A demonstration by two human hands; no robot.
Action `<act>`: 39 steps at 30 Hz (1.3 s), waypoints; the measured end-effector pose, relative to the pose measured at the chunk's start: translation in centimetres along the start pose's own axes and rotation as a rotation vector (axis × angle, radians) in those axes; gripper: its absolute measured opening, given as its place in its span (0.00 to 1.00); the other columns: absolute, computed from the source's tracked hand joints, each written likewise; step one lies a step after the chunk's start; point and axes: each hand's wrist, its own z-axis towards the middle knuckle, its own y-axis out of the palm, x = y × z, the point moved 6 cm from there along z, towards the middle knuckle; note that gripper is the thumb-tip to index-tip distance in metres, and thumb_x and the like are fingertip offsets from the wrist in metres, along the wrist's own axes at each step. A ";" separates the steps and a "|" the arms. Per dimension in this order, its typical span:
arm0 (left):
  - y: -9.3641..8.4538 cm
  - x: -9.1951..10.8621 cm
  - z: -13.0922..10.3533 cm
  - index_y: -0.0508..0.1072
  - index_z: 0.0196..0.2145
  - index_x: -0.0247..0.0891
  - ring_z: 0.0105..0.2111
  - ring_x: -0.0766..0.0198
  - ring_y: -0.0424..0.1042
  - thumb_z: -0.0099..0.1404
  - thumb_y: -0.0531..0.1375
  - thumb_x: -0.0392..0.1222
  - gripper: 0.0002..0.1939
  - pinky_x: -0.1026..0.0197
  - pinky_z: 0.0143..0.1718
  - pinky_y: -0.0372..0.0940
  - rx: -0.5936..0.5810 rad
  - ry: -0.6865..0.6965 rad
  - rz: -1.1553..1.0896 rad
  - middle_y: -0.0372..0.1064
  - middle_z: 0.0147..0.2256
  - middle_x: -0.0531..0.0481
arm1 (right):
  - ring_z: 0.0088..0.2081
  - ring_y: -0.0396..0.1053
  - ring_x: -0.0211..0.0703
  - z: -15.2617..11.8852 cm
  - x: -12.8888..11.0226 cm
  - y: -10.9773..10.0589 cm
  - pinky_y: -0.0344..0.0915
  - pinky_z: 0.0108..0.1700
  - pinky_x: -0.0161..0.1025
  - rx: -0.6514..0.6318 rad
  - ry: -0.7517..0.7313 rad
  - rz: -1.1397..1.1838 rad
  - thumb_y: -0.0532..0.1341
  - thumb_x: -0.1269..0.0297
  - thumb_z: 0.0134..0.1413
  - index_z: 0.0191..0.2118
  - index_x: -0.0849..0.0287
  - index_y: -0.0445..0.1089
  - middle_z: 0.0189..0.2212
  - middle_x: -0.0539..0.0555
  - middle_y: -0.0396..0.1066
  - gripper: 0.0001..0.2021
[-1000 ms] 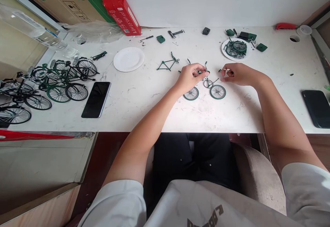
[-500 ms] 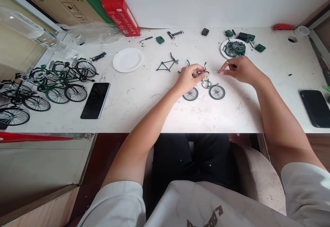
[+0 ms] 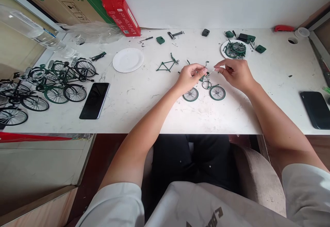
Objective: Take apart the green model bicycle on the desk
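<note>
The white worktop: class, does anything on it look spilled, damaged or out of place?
Nothing looks plainly broken or spilled. Slightly untidy: tiny loose bits lie strewn near the thin dark tool, and one dark scrap sits alone beyond the right hand.

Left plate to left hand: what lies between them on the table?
A green bike frame lies between the left plate and left hand, in the head view.

Glossy Screen, Matt Plate
Your phone [image 3: 94, 100] looks glassy and smooth; your paper plate [image 3: 128, 60] is matt white.
</note>
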 end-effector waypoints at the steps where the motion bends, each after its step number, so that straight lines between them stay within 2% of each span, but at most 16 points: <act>1: 0.0 0.2 0.0 0.86 0.47 0.40 0.38 0.58 0.81 0.75 0.72 0.76 0.32 0.58 0.32 0.70 -0.002 0.000 -0.003 0.86 0.45 0.41 | 0.42 0.75 0.62 -0.1 -0.2 0.2 0.66 0.50 0.54 -0.007 -0.009 0.004 0.47 0.22 0.80 0.65 0.50 0.85 0.33 0.59 0.73 0.43; 7: 0.3 1.4 -0.4 0.85 0.41 0.39 0.36 0.58 0.80 0.73 0.71 0.81 0.36 0.58 0.34 0.70 -0.015 -0.022 0.006 0.85 0.40 0.41 | 0.38 0.72 0.58 -0.4 -0.7 0.8 0.66 0.47 0.51 -0.002 -0.044 0.030 0.46 0.23 0.80 0.66 0.50 0.84 0.32 0.58 0.72 0.43; 15: 0.6 2.1 -0.6 0.84 0.34 0.38 0.28 0.65 0.71 0.73 0.72 0.78 0.36 0.58 0.30 0.64 -0.051 -0.039 -0.004 0.84 0.36 0.42 | 0.34 0.66 0.53 -0.4 -0.5 1.1 0.63 0.43 0.48 0.041 -0.066 0.040 0.52 0.27 0.80 0.60 0.48 0.85 0.30 0.56 0.70 0.36; 17: 0.6 2.1 -0.7 0.85 0.35 0.37 0.27 0.66 0.70 0.72 0.74 0.76 0.35 0.59 0.29 0.64 -0.053 -0.058 -0.027 0.86 0.37 0.41 | 0.32 0.63 0.51 -0.2 -0.2 1.3 0.62 0.41 0.47 0.081 -0.094 0.079 0.56 0.29 0.80 0.57 0.50 0.86 0.28 0.53 0.66 0.33; 21: 0.8 2.1 -0.9 0.87 0.38 0.35 0.28 0.68 0.71 0.71 0.78 0.70 0.31 0.62 0.30 0.66 -0.051 -0.108 -0.066 0.88 0.40 0.40 | 0.26 0.54 0.44 0.2 0.4 1.6 0.58 0.36 0.45 0.216 -0.237 0.219 0.63 0.34 0.78 0.48 0.53 0.84 0.23 0.46 0.55 0.26; 24: 0.9 2.1 -1.0 0.88 0.39 0.34 0.28 0.68 0.72 0.70 0.80 0.66 0.27 0.62 0.31 0.66 -0.057 -0.104 -0.079 0.88 0.40 0.40 | 0.25 0.51 0.42 0.3 0.7 1.8 0.56 0.35 0.45 0.249 -0.290 0.242 0.66 0.38 0.77 0.46 0.53 0.84 0.21 0.44 0.51 0.23; 28: 0.9 1.6 -0.8 0.90 0.42 0.33 0.31 0.66 0.76 0.71 0.80 0.57 0.21 0.63 0.32 0.67 -0.050 -0.090 -0.065 0.89 0.39 0.41 | 0.25 0.51 0.41 0.3 0.8 1.7 0.56 0.35 0.45 0.250 -0.303 0.230 0.67 0.40 0.77 0.46 0.54 0.84 0.21 0.43 0.51 0.21; 32: 1.0 1.4 -0.8 0.91 0.45 0.33 0.32 0.66 0.80 0.73 0.78 0.50 0.16 0.64 0.34 0.72 -0.041 -0.090 -0.060 0.89 0.40 0.41 | 0.25 0.52 0.41 0.3 0.7 1.6 0.56 0.35 0.45 0.238 -0.308 0.220 0.67 0.40 0.77 0.46 0.55 0.84 0.21 0.44 0.53 0.21; 39: 1.2 1.4 -0.9 0.90 0.44 0.32 0.31 0.66 0.82 0.76 0.78 0.48 0.14 0.64 0.36 0.78 -0.048 -0.095 -0.078 0.89 0.40 0.41 | 0.25 0.54 0.42 0.3 0.7 1.7 0.57 0.35 0.45 0.225 -0.299 0.220 0.66 0.36 0.78 0.46 0.55 0.84 0.21 0.45 0.56 0.25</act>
